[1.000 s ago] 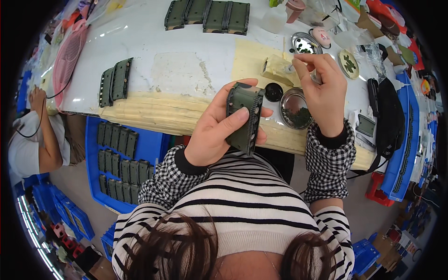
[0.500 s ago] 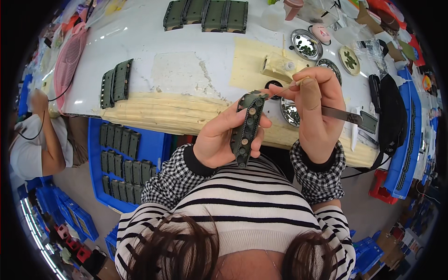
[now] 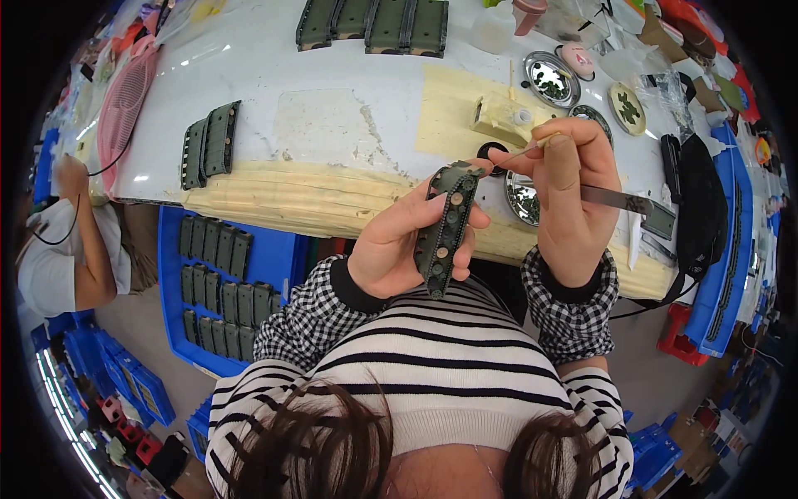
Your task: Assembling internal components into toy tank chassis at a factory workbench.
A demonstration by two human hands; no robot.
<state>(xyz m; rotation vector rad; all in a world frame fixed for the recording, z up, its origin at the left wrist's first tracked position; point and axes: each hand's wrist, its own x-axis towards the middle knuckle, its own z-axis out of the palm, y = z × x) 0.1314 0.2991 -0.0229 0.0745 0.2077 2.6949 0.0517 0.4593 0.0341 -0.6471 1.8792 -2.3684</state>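
Observation:
My left hand (image 3: 389,243) is wrapped around a green camouflage model tank hull (image 3: 454,218), tilted upright with its wheels and dark track facing right. Between the thumb and fingers of my right hand (image 3: 575,195) is a thin stick (image 3: 525,152), its tip close to the hull's upper end; whether they touch I cannot tell. A flat metal strip (image 3: 613,198), perhaps tweezers, also sticks out from under that palm to the right. Beyond the right fingers, a pale yellow block (image 3: 497,115) holds a small white-capped bottle (image 3: 523,117).
Metal dishes (image 3: 552,76) of small green parts and a round tray (image 3: 627,110) lie at the back right. More hulls (image 3: 406,27) stand at the back and left. A blue crate (image 3: 170,312) of hulls sits below the taped table edge (image 3: 283,190). A co-worker's arm (image 3: 93,279) is far left.
The whole view has shifted slightly, with the table moving a little right and up in the picture. Both hands keep their grips, and the stick tip stays near the hull's upper end.

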